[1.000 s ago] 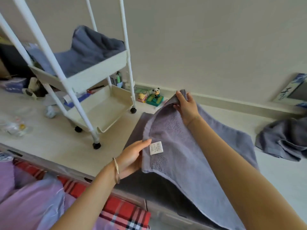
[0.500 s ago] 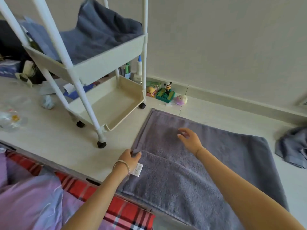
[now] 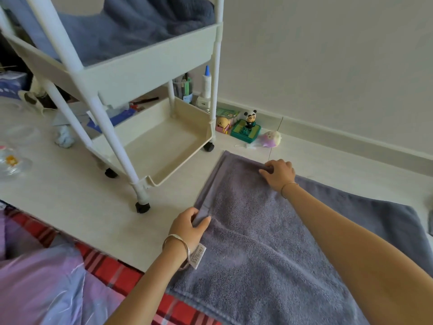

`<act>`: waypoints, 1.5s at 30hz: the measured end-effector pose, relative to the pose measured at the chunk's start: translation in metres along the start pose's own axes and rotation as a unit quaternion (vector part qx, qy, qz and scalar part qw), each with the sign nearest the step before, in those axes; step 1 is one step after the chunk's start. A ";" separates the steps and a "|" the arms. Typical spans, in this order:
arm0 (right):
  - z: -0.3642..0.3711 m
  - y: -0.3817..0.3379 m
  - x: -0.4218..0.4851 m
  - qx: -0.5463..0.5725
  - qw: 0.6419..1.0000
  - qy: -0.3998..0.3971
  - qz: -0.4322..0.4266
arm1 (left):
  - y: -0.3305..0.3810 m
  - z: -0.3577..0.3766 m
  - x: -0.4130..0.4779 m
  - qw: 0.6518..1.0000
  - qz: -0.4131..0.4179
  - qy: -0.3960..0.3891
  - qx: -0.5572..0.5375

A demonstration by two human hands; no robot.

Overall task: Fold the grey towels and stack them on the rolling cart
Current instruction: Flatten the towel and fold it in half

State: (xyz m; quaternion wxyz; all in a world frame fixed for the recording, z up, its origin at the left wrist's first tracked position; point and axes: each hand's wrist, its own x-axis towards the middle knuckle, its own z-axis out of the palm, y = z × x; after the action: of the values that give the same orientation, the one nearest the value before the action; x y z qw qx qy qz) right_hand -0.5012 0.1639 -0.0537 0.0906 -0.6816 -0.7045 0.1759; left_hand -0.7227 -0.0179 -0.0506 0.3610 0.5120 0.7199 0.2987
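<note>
Towels [image 3: 140, 26] are lying heaped in the upper tray of the rolling cart [image 3: 150, 73], far left. Right of it a grey towel [image 3: 269, 242] is lying spread on the floor [image 3: 70, 191]. The left hand [image 3: 189, 227] is pinching its left hem in its grip, and the right hand [image 3: 278, 174] seems to be pinching the far edge.

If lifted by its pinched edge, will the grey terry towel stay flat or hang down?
Probably floppy: the grey terry towel creases and folds over itself. It would likely sag between the left hand and the right hand, which pinch its edge. Its looped pile looks rough, so slipping seems unlikely.
</note>
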 end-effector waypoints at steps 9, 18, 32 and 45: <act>0.011 -0.036 0.010 -0.025 0.997 0.074 -0.013 | -0.013 -0.016 -0.003 0.993 0.030 0.057 0.098; 0.016 -0.052 0.027 -0.129 0.986 0.079 -0.076 | -0.008 -0.024 0.008 0.988 -0.032 0.047 0.143; 0.059 -0.035 -0.029 -0.039 0.984 0.003 -0.174 | -0.023 0.033 0.016 0.905 0.127 -0.033 0.404; 0.018 0.089 -0.135 -0.072 0.996 0.040 0.044 | -0.007 0.042 0.025 0.891 0.125 -0.031 0.435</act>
State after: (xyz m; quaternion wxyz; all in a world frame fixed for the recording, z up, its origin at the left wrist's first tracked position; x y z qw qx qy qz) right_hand -0.4183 0.0282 -0.0883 0.0616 -0.7230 -0.6806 0.1013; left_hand -0.6974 0.0066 -0.0854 0.0839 0.7127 0.6962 -0.0179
